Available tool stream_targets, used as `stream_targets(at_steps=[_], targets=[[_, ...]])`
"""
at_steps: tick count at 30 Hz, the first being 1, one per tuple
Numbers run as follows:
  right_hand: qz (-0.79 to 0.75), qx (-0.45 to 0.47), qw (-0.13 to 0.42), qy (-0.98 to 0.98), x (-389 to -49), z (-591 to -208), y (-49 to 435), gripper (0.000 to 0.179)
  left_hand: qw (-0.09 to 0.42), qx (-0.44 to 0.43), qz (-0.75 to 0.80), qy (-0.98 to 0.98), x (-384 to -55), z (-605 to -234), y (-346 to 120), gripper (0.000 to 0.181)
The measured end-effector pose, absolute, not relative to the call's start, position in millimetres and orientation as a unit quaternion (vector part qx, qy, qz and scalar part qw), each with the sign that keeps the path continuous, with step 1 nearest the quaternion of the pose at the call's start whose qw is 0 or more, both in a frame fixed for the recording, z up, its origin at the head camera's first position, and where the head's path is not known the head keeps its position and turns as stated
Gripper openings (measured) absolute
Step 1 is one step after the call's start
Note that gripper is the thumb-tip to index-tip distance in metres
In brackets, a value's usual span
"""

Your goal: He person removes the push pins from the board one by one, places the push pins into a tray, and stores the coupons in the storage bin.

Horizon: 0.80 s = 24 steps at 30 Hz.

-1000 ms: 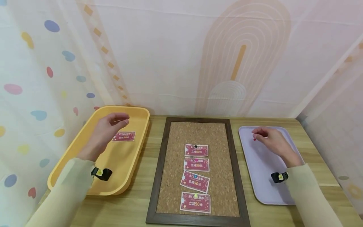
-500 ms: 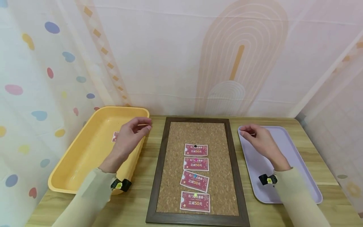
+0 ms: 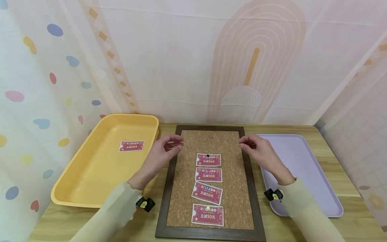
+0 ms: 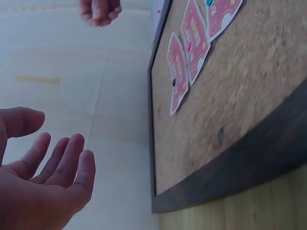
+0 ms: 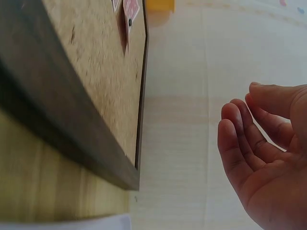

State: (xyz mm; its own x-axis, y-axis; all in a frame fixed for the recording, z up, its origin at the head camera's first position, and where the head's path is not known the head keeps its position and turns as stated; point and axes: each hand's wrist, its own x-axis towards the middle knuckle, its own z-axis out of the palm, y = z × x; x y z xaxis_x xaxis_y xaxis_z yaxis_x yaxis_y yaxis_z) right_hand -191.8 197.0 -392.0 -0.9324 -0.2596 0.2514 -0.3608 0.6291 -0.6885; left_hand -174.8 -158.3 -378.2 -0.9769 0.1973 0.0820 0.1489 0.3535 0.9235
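My left hand [image 3: 164, 151] hovers over the left edge of a cork board [image 3: 239, 188], its fingers loosely bent and holding nothing. My right hand [image 3: 261, 153] hangs above the board's right edge. In the right wrist view that hand's fingers [image 5: 228, 139] are loosely curled, the thumb near the index finger, with no object showing between them. On the board, several red coupons are pinned in a column. The top coupon [image 3: 208, 162] bears a black pin [image 3: 208, 156]; lower pins are pink, blue and yellow-green. Bare cork lies above the top coupon.
A yellow tray [image 3: 90, 181] stands at left with one loose coupon [image 3: 131, 146] lying in it. At right is a lilac tray [image 3: 314, 188], partly hidden by the right hand and arm. Behind the wooden table hangs a patterned curtain [image 3: 181, 67].
Both hands have moved inward from above the trays to the board's sides. A small red pin seen by the right fingertips a second ago no longer shows. The coupons stay in place.
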Motion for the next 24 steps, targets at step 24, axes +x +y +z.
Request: stream_targets(at_steps=[24], targets=[[0.412, 0.223, -0.015, -0.883, -200.1, -401.8, 151.3, 0.014, 0.115, 0.081, 0.593, 0.793, -182.5, -415.0, -124.5, 0.049]])
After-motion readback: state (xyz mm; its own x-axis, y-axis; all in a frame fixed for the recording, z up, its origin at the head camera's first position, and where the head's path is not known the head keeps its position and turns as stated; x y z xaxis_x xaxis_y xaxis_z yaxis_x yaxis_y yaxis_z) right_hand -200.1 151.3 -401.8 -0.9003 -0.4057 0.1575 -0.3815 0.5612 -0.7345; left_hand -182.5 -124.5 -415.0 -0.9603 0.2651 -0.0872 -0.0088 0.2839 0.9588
